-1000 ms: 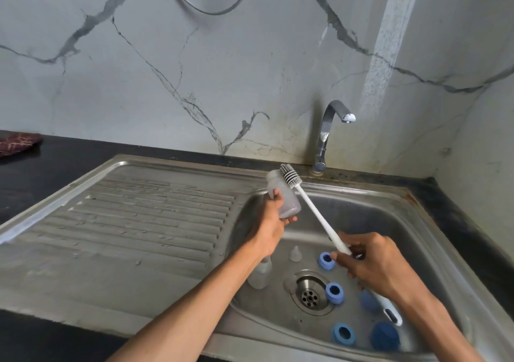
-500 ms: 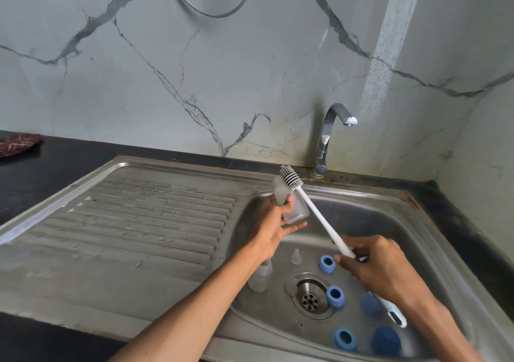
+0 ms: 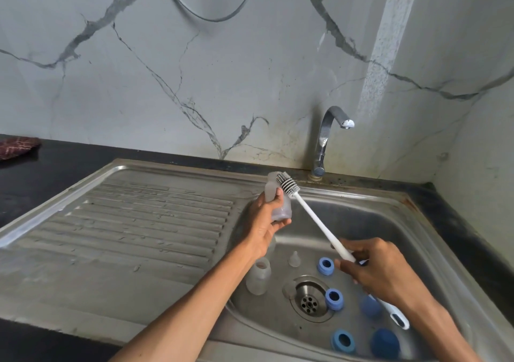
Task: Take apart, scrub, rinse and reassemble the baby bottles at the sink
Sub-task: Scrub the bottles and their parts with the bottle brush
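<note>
Left hand (image 3: 264, 222): fingers and thumb curled round a clear bottle (image 3: 278, 203), held above the sink's (image 3: 417, 222) left rim, long axis tilted up and away to the left. Right hand (image 3: 375, 270): pinches the white handle of a brush (image 3: 317, 222), whose bristled head lies against the bottle's upper end; whether it enters the mouth cannot be told. Basin floor: second bottle (image 3: 258, 277), teat (image 3: 294, 258), blue rings (image 3: 325, 266), blue caps (image 3: 385, 343), around the drain (image 3: 310, 303). Tap (image 3: 328, 136) dry.
</note>
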`<state>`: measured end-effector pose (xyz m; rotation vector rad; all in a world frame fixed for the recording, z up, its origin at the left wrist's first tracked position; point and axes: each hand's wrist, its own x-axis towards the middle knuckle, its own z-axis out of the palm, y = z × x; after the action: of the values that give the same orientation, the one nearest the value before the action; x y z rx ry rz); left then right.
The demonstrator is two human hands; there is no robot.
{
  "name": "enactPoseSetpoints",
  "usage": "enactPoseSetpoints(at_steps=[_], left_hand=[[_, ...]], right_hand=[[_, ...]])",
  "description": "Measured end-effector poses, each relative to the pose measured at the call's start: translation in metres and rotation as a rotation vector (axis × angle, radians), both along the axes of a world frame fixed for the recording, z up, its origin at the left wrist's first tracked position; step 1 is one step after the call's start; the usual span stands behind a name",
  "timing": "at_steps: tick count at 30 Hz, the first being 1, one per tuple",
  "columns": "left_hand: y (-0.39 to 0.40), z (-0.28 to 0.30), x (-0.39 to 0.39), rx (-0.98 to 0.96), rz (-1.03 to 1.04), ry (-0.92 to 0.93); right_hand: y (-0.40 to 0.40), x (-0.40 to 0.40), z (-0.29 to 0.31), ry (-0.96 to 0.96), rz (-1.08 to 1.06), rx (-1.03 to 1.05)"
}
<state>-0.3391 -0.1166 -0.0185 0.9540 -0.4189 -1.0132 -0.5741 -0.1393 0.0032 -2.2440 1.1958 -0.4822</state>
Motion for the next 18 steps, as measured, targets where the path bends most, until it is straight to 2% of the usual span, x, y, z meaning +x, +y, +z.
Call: enactPoseSetpoints(at_steps=[4,11,18], left_hand=[[-0.002,-0.001,-0.005,0.040,-0.038,-0.008],[0.003,0.007,0.030,-0.026,0.060,0.137],[0.001,-0.001,0.008,-0.044,0.005,0.177]], right_hand=[[0.001,0.002,0.000,-0.023,0.007,0.015],[-0.001,-0.003,0.002,0.144,0.067,-0.002],[0.001,0.002,0.001,0.104,0.021,-0.025]])
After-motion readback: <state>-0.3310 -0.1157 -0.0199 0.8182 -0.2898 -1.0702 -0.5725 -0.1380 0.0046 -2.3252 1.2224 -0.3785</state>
